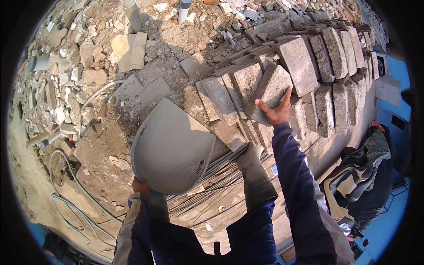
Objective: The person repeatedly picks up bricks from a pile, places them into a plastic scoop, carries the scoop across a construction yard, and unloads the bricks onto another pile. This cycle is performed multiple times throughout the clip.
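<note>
My left hand (140,186) is closed on the rim of a grey tub (172,145), which leans tilted in front of my legs with slots near its rim. Most of that hand's fingers are hidden behind the tub. Ahead on the right, my right hand (279,115) grips a rough grey paving block (270,90) by its near end, thumb on the left side and a finger along the right. That block lies aslant on a stack of similar paving blocks (298,64). Loose blocks (218,99) lean to its left.
Rubble (88,66) covers the ground at left and ahead, with upright pipes (131,13) in it. Metal bars (225,161) lie by my boots (256,176). A hose (66,194) curls at lower left. A motorbike (353,176) stands at right.
</note>
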Tool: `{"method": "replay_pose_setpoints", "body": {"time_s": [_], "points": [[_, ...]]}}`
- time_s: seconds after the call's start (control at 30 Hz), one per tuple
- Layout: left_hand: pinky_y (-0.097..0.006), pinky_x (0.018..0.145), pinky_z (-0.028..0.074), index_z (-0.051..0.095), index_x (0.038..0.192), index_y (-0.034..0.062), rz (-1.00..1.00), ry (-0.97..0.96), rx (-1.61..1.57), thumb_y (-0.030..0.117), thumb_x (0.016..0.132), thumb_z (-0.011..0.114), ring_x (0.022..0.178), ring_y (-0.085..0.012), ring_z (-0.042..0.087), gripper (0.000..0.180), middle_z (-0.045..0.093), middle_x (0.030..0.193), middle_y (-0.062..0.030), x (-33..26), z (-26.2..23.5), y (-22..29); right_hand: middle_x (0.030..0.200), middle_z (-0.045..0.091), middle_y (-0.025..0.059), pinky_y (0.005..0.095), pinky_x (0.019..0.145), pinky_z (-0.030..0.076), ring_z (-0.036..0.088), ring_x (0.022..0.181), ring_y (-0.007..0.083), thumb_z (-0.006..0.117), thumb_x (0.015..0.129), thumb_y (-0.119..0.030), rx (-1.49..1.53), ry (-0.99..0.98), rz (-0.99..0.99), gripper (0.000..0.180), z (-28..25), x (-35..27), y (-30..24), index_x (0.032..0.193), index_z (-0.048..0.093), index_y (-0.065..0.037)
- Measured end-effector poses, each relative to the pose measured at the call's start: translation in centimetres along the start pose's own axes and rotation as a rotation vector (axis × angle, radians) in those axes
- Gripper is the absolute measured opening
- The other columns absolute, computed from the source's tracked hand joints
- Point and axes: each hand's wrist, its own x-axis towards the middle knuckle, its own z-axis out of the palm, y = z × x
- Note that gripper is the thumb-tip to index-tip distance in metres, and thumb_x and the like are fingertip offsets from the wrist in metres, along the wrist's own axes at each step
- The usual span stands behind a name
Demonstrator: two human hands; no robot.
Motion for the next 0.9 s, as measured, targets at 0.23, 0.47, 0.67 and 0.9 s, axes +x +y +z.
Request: {"method": "replay_pose_setpoints", "body": {"time_s": [0.23, 0.47, 0.67, 0.9], "points": [[-0.042, 0.087, 0.054, 0.06, 0.129, 0.001, 0.098, -0.07, -0.134, 0.011, 0.08, 0.062, 0.1, -0.0371, 0.069, 0.05, 0.07, 0.108, -0.0224, -0.3, 2.3, 2.7, 0.144, 0.045, 0.0292, 0.0416, 0.113, 0.037, 0.045, 0.135, 0.0363, 0.093, 0.06, -0.039, 0.257, -0.019, 0.136, 0.129, 0.0, -0.8, -1.8, 0.156, 0.017, 0.0], [-0.042, 0.085, 0.054, 0.055, 0.132, -0.002, -0.037, -0.086, -0.09, 0.012, 0.081, 0.067, 0.094, -0.0332, 0.069, 0.055, 0.069, 0.107, -0.0204, -0.4, 2.1, -0.6, 0.156, 0.03, 0.0256, 0.0394, 0.118, 0.029, 0.035, 0.143, 0.0334, 0.09, 0.059, -0.018, 0.498, -0.559, 0.052, 0.128, 1.8, -15.1, -4.1, 0.158, 0.011, 0.0], [-0.044, 0.108, 0.041, 0.036, 0.149, 0.0013, 0.059, 0.138, 0.026, 0.015, 0.085, 0.069, 0.132, -0.0382, 0.047, 0.073, 0.045, 0.144, -0.0251, -5.1, 0.5, 5.6, 0.149, 0.037, 0.0285, 0.0461, 0.115, 0.033, 0.038, 0.139, 0.0418, 0.09, 0.06, -0.028, 0.311, -0.912, 0.231, 0.128, 14.3, -22.9, -7.0, 0.158, 0.011, -0.004], [-0.046, 0.106, 0.043, 0.046, 0.141, -0.0018, 0.11, -0.317, -0.215, 0.017, 0.091, 0.068, 0.129, -0.0383, 0.051, 0.058, 0.052, 0.138, -0.0234, -16.6, 2.3, 13.5, 0.144, 0.041, 0.0302, 0.0496, 0.111, 0.038, 0.042, 0.132, 0.0463, 0.086, 0.067, -0.03, 0.268, -0.796, -0.028, 0.114, 21.3, -27.0, -3.6, 0.157, 0.019, -0.006]]}}
